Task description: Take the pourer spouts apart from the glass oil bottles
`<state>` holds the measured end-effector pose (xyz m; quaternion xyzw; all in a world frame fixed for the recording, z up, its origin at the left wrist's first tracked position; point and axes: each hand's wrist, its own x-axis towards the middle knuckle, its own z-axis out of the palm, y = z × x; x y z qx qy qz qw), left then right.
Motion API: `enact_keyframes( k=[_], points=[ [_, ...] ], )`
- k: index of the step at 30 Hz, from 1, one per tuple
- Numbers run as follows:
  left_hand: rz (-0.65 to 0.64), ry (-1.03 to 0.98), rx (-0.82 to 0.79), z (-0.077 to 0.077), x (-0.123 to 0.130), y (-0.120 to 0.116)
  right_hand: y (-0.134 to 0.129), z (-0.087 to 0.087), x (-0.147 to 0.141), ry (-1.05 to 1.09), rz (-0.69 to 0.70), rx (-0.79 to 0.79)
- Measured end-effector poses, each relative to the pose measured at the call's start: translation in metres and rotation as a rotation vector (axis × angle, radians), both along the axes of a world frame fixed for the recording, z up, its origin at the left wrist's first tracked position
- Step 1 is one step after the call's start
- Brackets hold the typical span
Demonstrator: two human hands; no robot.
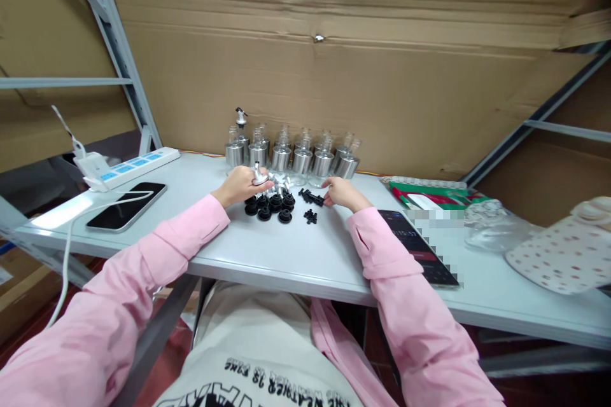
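My left hand (240, 185) is closed around a silver pour spout (259, 173), held above the table. Just right of it lies a pile of similar silver spouts (280, 184). Below them sit several black stoppers (275, 203). My right hand (342, 193) reaches down at a small heap of black flip caps (312, 198), its fingertips at the heap's right end; whether they grip a cap I cannot make out. Tiny black pieces (310, 217) lie nearer to me. Behind stand several glass bottles with metal sleeves (302, 158); one at the back left carries a fitted pour spout (241, 117).
On the left are a white power strip (138, 166) with a plugged charger and a phone (126, 206) with its cable. To the right lie a tablet (415, 245), a green and red bag (429, 194) and a dotted cloth item (563, 248). Cardboard (334, 89) walls the back.
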<state>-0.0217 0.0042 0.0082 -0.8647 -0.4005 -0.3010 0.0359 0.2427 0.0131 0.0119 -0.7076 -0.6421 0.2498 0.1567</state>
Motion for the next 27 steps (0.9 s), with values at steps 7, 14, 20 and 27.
enact_keyframes(
  k=[7,14,20,27],
  points=[
    [0.013,-0.013,-0.024,0.0016,0.0012,-0.0025,0.0022,-0.0013,0.0033,0.086,-0.007,0.021],
    [0.0,-0.003,-0.049,-0.0019,0.0007,-0.0005,0.005,-0.0058,0.0008,0.21,0.029,-0.007],
    [-0.019,0.001,-0.043,0.0004,0.0018,-0.0022,0.0018,-0.0042,-0.0011,-0.024,0.089,0.066],
    [-0.068,0.029,0.048,-0.0014,0.0013,0.0008,0.003,-0.0059,-0.0036,-0.18,0.107,0.194]
  ],
)
